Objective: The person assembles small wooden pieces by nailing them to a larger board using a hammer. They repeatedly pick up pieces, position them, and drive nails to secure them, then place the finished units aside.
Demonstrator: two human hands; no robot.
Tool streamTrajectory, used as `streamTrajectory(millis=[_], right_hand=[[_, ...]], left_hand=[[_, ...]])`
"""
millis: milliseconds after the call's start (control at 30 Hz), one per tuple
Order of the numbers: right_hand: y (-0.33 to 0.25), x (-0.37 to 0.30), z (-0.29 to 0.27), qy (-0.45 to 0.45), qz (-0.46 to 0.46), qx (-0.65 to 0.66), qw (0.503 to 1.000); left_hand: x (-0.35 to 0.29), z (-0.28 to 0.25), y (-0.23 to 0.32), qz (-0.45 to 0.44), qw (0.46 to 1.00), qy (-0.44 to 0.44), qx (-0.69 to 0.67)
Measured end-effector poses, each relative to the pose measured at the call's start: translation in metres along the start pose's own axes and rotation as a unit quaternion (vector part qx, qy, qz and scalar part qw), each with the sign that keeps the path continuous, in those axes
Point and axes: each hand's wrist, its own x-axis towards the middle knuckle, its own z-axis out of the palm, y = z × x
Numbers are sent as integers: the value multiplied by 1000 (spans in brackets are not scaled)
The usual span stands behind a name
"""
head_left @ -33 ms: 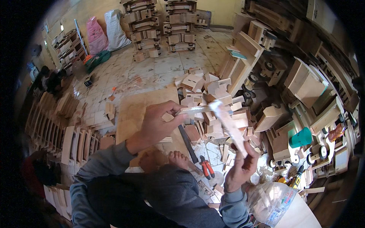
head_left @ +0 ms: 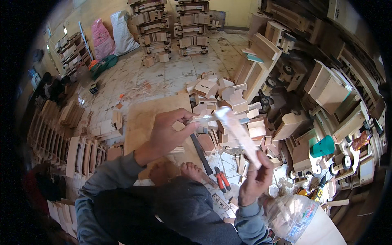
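Between the thumb and fingers of my left hand is a small flat wooden piece, held level with whitish stuff on it. My right hand pinches the lower end of a flat wooden stick, blurred by motion. A white, wet-looking smear, perhaps glue, coats the stick's upper end, which meets or nearly meets the free end of the wooden piece. Below my hands, a plywood board lies on the floor beside a dark, bar-like tool and red-handled pliers.
Small wooden boxes are heaped ahead. Wheeled wooden pieces crowd the right, near a green cup and a yellow-black power tool. A clear plastic container stands by my right forearm. Slatted wooden parts line the left; another person sits beyond.
My right hand has shifted slightly left, and the stick's white end has slid left along the wooden piece. My left hand keeps nearly the same place and hold.
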Motion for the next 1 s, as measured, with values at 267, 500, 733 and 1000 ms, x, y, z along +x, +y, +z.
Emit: streamTrajectory(millis=[267, 500, 733, 1000], right_hand=[[5, 3, -11, 66, 43, 64, 995], [26, -1, -21, -37, 16, -20, 999], [52, 20, -222, -5, 28, -481, 876], [84, -8, -301, -248, 85, -687, 678]], left_hand=[[-6, -7, -6, -17, 1000, 5, -24], [-17, -8, -22, -55, 997, 21, -40], [-54, -24, -79, -235, 933, 68, -263], [-112, -6, -134, -366, 863, 117, -326]])
